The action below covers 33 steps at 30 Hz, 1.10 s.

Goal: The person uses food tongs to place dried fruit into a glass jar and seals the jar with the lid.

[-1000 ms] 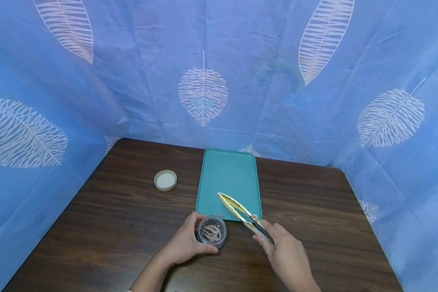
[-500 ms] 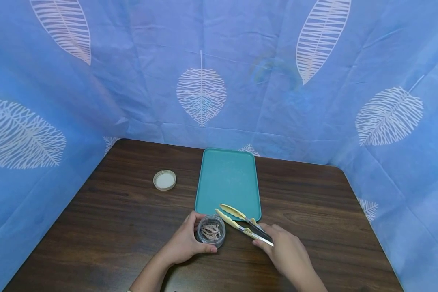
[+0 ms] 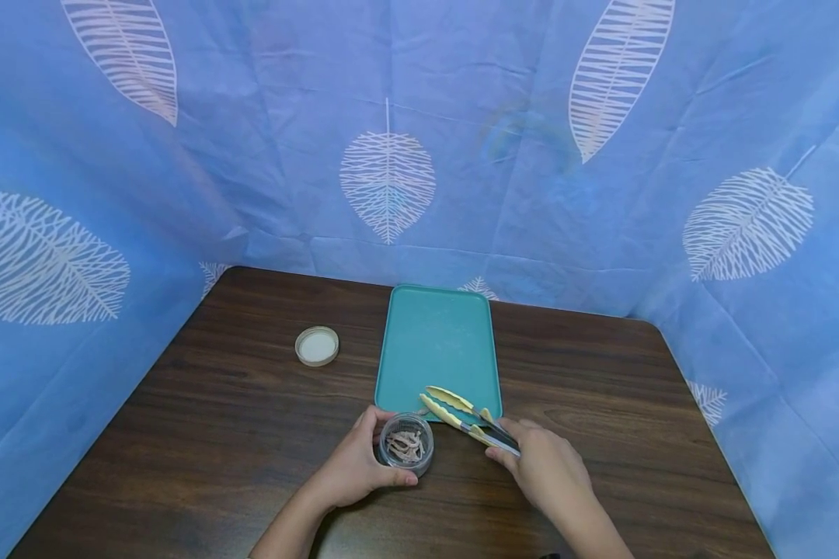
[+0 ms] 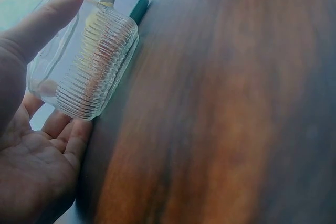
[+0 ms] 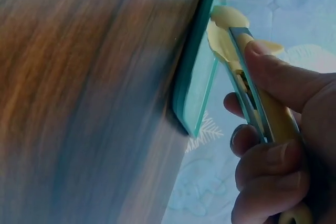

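Observation:
My left hand [image 3: 353,464] curls round a clear ribbed jar [image 3: 428,458], thumb on its near side and fingers behind. Inside the jar lie several thin, pale brownish strips [image 3: 405,446]. In my right hand [image 3: 548,468] I grip a pair of tongs [image 3: 485,435] with yellow scalloped tips. Their two arms stand slightly apart, tips over the near edge of a teal tray [image 3: 439,334], just beyond the jar. A small pale piece [image 3: 422,412] shows at that edge beside the lower tip. In the right wrist view, thumb and fingers wrap the tongs' handle [image 5: 278,119].
A round lid [image 3: 318,346] with a white inside lies on the dark wooden table [image 3: 238,404], left of the tray. Blue curtains [image 3: 461,194] with white leaf prints hang round the table's back and sides.
The tongs' tips have come down and nearer, from over the tray to its near edge. They spread wider half a second ago and stand closer together now. My left hand and the jar stay put.

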Tool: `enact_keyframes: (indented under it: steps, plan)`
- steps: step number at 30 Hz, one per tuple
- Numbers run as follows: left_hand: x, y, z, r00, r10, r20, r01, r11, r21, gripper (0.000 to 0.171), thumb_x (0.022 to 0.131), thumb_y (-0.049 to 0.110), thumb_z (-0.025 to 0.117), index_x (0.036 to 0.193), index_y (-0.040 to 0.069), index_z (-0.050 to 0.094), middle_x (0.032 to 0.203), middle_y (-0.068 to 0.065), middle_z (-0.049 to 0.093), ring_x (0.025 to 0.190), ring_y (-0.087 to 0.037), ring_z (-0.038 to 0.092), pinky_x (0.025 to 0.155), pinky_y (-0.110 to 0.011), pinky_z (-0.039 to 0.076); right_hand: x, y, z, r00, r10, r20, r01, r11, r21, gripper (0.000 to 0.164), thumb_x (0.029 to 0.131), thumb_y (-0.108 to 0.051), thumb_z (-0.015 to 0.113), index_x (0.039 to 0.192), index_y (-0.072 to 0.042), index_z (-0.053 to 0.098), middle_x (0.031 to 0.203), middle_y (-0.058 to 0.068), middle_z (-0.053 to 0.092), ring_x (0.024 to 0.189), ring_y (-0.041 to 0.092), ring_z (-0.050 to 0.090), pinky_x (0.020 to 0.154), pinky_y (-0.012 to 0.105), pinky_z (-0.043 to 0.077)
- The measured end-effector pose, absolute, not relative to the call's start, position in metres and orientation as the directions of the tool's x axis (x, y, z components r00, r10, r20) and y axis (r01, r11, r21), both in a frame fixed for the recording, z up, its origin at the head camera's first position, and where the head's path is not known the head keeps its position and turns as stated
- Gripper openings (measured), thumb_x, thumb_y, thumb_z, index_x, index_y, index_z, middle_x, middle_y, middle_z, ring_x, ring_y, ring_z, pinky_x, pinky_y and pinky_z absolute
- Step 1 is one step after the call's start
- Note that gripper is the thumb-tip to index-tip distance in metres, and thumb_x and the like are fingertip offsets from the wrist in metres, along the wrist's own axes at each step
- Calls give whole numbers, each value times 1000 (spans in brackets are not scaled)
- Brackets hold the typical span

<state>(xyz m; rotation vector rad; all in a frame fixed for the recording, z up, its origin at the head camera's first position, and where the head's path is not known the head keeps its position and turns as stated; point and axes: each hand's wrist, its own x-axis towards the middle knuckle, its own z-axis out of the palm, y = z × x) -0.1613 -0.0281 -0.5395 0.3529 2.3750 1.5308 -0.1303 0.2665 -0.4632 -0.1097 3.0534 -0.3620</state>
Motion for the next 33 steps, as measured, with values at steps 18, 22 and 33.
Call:
enact_keyframes:
  steps: [18,22,33]
  plan:
    - [-161,-29,-539,-926,361,-109,45,393,919,90,74,35,103,143,12,50,144,-13,57,139,-37,59,110,-56,49,-135,273,-451,-989,-87,-120,-60,975,-213,58,92,-47,84,142,-19,74,137,13,77,124,39,74,92,59,60]
    - [-161,-29,-539,-927,359,-109,43,391,920,90,74,35,103,143,12,50,144,-13,57,138,-37,59,110,-56,49,-137,272,-450,-988,-91,-127,-63,977,-204,56,92,-46,85,140,-18,75,135,13,78,120,38,75,90,58,60]
    - [-162,-30,-541,-922,373,-102,55,387,920,90,76,36,102,144,11,49,142,-13,57,134,-33,61,106,-51,50,-137,274,-454,-989,-120,-81,-97,965,-242,48,91,-40,86,132,-15,79,125,13,81,106,34,80,78,49,62]
